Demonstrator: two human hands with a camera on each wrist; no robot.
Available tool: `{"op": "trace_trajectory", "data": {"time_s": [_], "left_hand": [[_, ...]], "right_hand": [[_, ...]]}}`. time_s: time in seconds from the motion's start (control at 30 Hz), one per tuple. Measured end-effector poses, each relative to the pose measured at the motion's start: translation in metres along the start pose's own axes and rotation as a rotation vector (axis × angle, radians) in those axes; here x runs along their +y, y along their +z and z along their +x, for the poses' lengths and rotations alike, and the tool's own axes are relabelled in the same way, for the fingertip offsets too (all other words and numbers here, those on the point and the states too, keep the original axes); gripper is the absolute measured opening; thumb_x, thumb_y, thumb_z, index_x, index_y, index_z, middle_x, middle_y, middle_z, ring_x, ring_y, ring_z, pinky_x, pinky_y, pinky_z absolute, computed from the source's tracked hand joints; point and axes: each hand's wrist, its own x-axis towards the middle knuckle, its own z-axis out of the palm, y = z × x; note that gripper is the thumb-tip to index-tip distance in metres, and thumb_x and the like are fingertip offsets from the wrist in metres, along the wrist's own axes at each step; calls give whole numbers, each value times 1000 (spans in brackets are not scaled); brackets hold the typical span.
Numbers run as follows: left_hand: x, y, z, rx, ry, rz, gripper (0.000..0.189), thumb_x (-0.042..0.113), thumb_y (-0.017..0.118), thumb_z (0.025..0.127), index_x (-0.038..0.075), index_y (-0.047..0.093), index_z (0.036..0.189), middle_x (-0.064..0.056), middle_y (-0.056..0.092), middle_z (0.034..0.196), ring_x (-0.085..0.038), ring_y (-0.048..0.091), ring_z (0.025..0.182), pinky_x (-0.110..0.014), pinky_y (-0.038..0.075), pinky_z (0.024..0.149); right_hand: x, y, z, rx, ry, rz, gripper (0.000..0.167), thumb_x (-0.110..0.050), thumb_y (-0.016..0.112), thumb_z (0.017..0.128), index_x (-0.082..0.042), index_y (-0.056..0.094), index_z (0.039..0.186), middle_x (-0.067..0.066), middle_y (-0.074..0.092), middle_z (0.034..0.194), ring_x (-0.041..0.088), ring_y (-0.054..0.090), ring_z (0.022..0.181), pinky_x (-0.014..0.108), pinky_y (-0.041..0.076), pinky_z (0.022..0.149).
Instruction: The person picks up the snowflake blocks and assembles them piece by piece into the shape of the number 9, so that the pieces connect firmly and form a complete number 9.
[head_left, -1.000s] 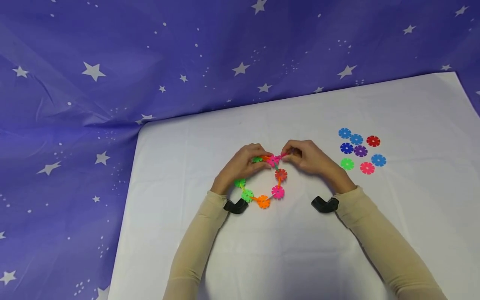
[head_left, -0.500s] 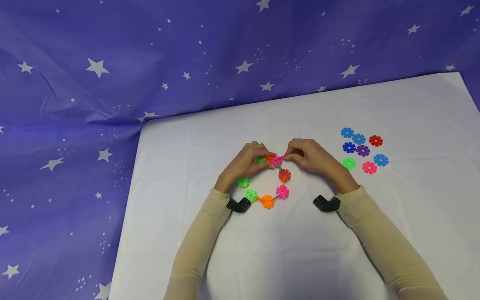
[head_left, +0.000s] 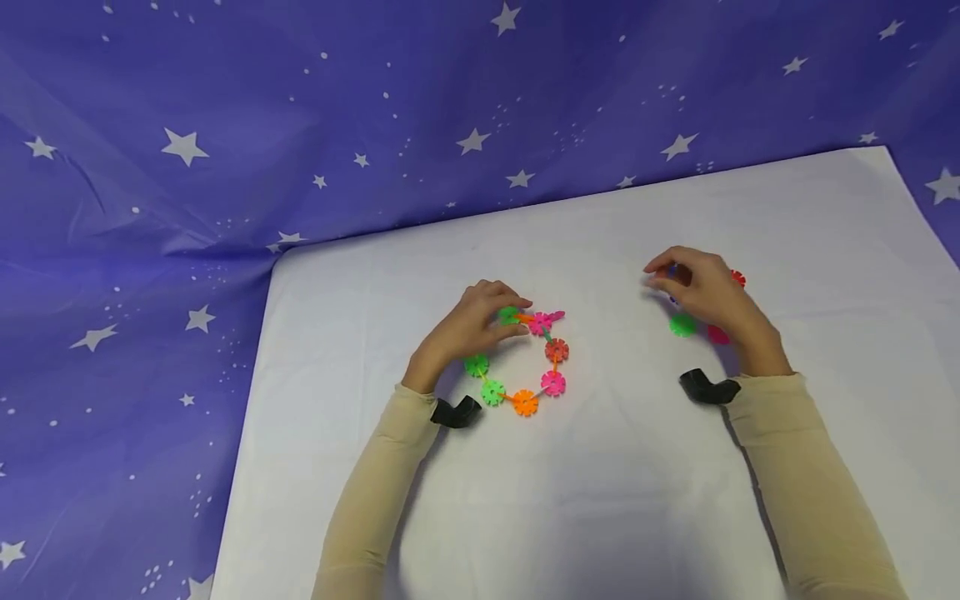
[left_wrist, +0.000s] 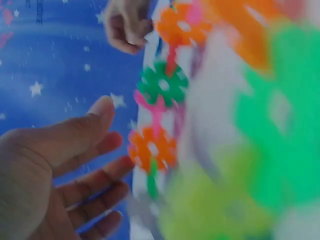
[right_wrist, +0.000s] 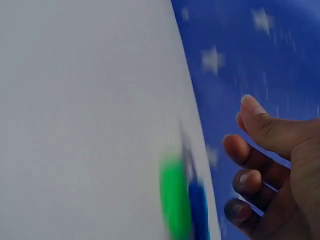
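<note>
Notched plastic discs in green, orange, pink and red interlock into a curved chain, with an orange disc (head_left: 526,403) at its near side. A pink disc (head_left: 540,323) sits at the far side, with another pink disc (head_left: 557,316) standing edge-on in it. Over the chain's far left part my left hand (head_left: 476,321) hovers, thumb and fingers apart, hiding some discs. The left wrist view shows this hand (left_wrist: 65,170) beside an orange disc (left_wrist: 152,149), gripping nothing. My right hand (head_left: 708,287), fingers loosely bent and holding nothing, is above the loose discs, covering several.
Around the right hand lie a loose green disc (head_left: 682,325), a pink disc (head_left: 717,335) and a red disc (head_left: 738,277). A white cloth (head_left: 600,500) covers the table. Behind it hangs a purple star-patterned curtain (head_left: 405,108).
My right hand has let go of the pink disc at the chain's end and moved right to the loose discs. The left hand's fingers have come off the chain; the hand stays over it.
</note>
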Motion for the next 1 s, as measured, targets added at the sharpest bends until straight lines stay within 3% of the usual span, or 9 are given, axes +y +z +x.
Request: {"op": "trace_trajectory", "data": {"time_s": [0.07, 0.2, 0.33, 0.47, 0.6, 0.67, 0.77, 0.9, 1.0], "left_hand": [[6, 2, 6, -19, -2, -7, 39, 31, 72, 90, 11, 68, 123, -7, 64, 120, -24, 51, 114, -42, 35, 103], [13, 16, 20, -34, -50, 20, 37, 33, 69, 92, 13, 69, 122, -5, 66, 117, -22, 54, 110, -41, 37, 102], [13, 30, 27, 12, -87, 46, 29, 31, 68, 93, 14, 72, 116, -1, 69, 109, -20, 56, 101, -39, 40, 97], [13, 35, 32, 67, -46, 41, 22, 29, 69, 92, 14, 75, 107, 1, 72, 100, -18, 57, 90, -36, 43, 88], [11, 33, 31, 65, -28, 15, 17, 26, 70, 92, 14, 76, 103, 3, 72, 96, -14, 56, 85, -32, 43, 84], [9, 32, 31, 53, -20, -2, 17, 25, 70, 92, 15, 76, 104, 3, 72, 97, -13, 56, 85, -32, 42, 84], [7, 32, 32, 38, -14, -30, 16, 23, 70, 92, 14, 76, 104, 3, 73, 98, -13, 56, 85, -30, 42, 83], [6, 31, 33, 15, -26, -55, 17, 21, 68, 93, 13, 76, 105, 2, 74, 99, -14, 55, 85, -29, 42, 83], [4, 30, 32, 1, -22, -64, 17, 20, 67, 94, 12, 75, 106, 2, 74, 99, -14, 54, 84, -30, 43, 83]], "right_hand": [[16, -10, -5, 46, 86, -25, 21, -14, 70, 91, -6, 69, 110, 9, 62, 93, 20, 45, 78, 21, 36, 66], [35, -13, -8, 33, 178, -70, 39, -22, 69, 93, -1, 62, 125, 16, 54, 102, 27, 45, 89, 36, 39, 78], [39, -8, -4, 29, 200, -94, 42, -21, 68, 93, 2, 59, 126, 19, 50, 106, 32, 46, 95, 48, 40, 84], [34, -10, -3, 47, 213, -97, 40, -21, 69, 91, 6, 59, 120, 21, 51, 109, 35, 48, 99, 52, 41, 89], [26, -11, -1, 40, 205, -71, 43, -23, 70, 91, 4, 55, 120, 21, 57, 105, 33, 50, 91, 44, 44, 81], [20, -9, 0, 47, 190, -28, 40, -21, 71, 90, 1, 55, 120, 18, 60, 96, 27, 50, 82, 33, 43, 74], [9, -1, 2, 22, 153, 126, 34, -15, 71, 90, -3, 57, 118, 12, 60, 86, 17, 48, 71, 23, 38, 62], [-17, 19, 5, -124, 94, 395, 29, -6, 67, 92, -1, 58, 120, 14, 62, 86, 18, 52, 68, 21, 42, 58], [-32, 36, 9, -239, 50, 492, 30, -1, 64, 92, 3, 58, 121, 17, 62, 88, 17, 53, 69, 21, 43, 60]]}}
